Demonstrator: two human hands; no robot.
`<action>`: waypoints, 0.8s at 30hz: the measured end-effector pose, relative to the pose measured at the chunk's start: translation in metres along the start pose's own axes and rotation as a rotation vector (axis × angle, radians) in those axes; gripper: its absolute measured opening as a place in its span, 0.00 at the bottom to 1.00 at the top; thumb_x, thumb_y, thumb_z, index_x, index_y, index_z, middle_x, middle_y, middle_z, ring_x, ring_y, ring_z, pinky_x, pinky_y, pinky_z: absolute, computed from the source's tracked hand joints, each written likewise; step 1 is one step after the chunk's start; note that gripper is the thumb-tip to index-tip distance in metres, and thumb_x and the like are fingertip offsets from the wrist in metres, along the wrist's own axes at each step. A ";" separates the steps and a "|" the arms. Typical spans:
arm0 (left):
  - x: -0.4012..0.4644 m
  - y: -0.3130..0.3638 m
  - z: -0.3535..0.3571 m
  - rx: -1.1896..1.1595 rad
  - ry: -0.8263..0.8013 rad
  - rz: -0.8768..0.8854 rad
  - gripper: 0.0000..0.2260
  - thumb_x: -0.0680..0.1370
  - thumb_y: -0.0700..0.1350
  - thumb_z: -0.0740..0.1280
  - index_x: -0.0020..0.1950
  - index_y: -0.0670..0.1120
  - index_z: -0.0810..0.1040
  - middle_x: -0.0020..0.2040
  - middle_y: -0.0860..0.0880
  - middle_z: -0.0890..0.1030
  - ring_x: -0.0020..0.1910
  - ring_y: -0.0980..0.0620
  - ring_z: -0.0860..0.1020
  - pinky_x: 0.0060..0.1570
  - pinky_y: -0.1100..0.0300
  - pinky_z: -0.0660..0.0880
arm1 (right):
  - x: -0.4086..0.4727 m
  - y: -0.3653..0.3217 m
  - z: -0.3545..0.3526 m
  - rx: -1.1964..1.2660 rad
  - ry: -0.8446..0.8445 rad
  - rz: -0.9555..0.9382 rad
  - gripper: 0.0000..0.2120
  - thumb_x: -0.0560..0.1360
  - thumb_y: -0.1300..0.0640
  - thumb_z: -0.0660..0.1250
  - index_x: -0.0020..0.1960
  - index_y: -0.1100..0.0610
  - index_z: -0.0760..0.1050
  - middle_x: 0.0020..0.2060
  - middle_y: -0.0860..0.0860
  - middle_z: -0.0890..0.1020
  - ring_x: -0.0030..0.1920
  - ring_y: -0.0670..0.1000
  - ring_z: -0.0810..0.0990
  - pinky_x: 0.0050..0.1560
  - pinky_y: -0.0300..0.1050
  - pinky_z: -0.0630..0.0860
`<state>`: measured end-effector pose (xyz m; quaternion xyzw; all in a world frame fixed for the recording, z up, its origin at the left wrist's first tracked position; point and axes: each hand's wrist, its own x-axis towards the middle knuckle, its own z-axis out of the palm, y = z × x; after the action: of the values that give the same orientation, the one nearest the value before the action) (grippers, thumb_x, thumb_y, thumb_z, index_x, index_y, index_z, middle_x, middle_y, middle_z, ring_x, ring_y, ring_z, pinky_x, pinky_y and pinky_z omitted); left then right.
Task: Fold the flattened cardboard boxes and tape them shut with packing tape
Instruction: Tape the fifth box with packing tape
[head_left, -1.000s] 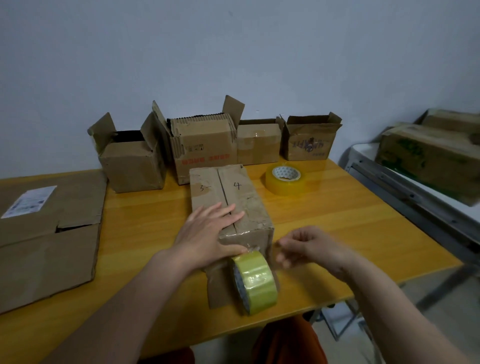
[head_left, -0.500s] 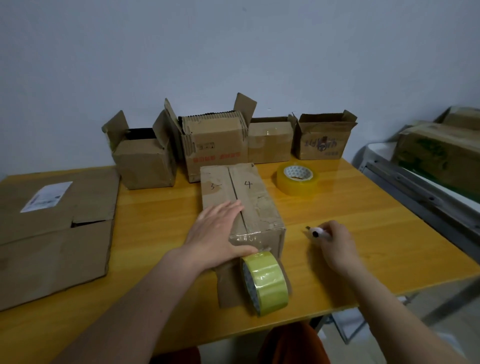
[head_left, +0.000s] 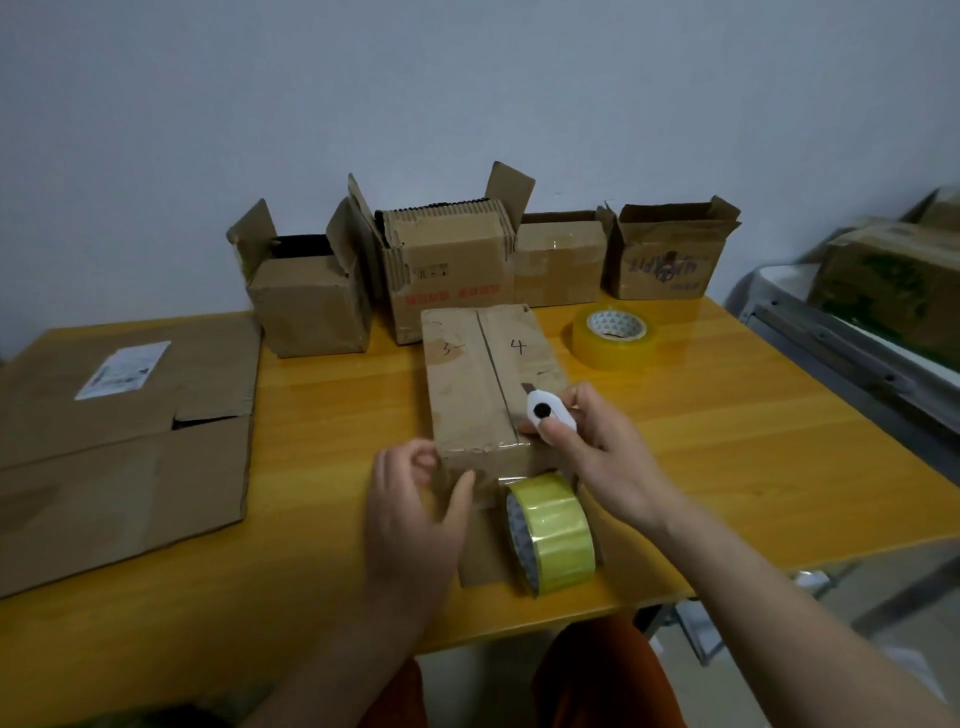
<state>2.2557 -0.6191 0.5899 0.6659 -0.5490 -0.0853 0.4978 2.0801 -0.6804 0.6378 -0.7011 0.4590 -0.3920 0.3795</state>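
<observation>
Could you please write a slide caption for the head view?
Right hand holds a white cutter over the taped box; left hand steadies its near end beside the tape roll.

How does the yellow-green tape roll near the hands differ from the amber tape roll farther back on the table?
The yellow-green tape roll stands on its edge against the closed cardboard box; the amber tape roll lies flat, apart from that box. The yellow-green roll looks opaque and bright; the amber roll looks translucent and darker. Both rest on the orange wooden table and have a white patterned core.
</observation>
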 end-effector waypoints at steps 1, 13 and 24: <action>-0.013 0.001 0.000 -0.098 0.021 -0.090 0.17 0.72 0.40 0.74 0.49 0.57 0.70 0.48 0.53 0.76 0.45 0.52 0.77 0.44 0.58 0.77 | 0.000 0.001 0.001 0.003 0.008 0.001 0.04 0.78 0.51 0.64 0.49 0.50 0.70 0.48 0.52 0.83 0.50 0.55 0.81 0.47 0.59 0.79; -0.017 0.005 0.052 -0.321 -0.350 -0.433 0.17 0.71 0.34 0.74 0.46 0.56 0.75 0.47 0.53 0.83 0.49 0.54 0.82 0.48 0.56 0.79 | 0.002 0.011 0.006 0.024 0.071 -0.078 0.06 0.77 0.49 0.66 0.47 0.50 0.71 0.42 0.55 0.83 0.43 0.59 0.81 0.39 0.58 0.77; -0.011 -0.012 0.028 -0.201 -0.808 -0.180 0.13 0.68 0.49 0.76 0.50 0.50 0.84 0.46 0.55 0.85 0.49 0.54 0.82 0.54 0.52 0.77 | 0.001 0.016 0.006 -0.110 0.072 -0.095 0.06 0.77 0.52 0.66 0.46 0.48 0.69 0.34 0.47 0.77 0.34 0.44 0.76 0.31 0.40 0.72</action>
<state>2.2403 -0.6271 0.5623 0.5722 -0.6287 -0.4356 0.2959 2.0804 -0.6848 0.6207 -0.7274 0.4593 -0.4088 0.3046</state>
